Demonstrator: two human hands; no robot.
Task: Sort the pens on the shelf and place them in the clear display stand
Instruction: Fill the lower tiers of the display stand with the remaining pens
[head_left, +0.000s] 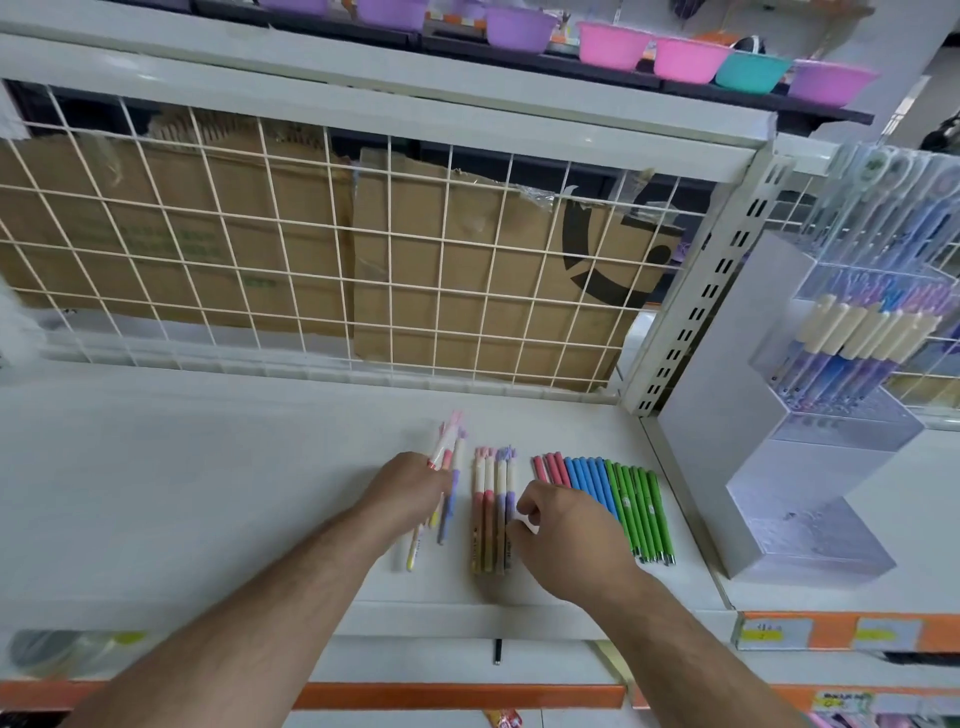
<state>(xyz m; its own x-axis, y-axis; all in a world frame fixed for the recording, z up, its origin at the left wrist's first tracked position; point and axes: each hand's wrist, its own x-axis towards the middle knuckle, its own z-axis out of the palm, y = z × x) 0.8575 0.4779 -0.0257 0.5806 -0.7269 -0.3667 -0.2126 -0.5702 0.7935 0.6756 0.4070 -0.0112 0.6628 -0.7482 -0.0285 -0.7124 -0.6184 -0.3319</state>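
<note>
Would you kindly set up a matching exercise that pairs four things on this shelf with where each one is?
Things
1. green pens
2. blue pens
3. clear display stand
4. left hand

Places
A. far right, past all the pens lying on the shelf
B. gripping loose pens, left of the sorted groups
C. right end of the sorted row
D. between the pink pens and the green ones

Pairs: 1-C, 2-D, 3-A, 4-B
</note>
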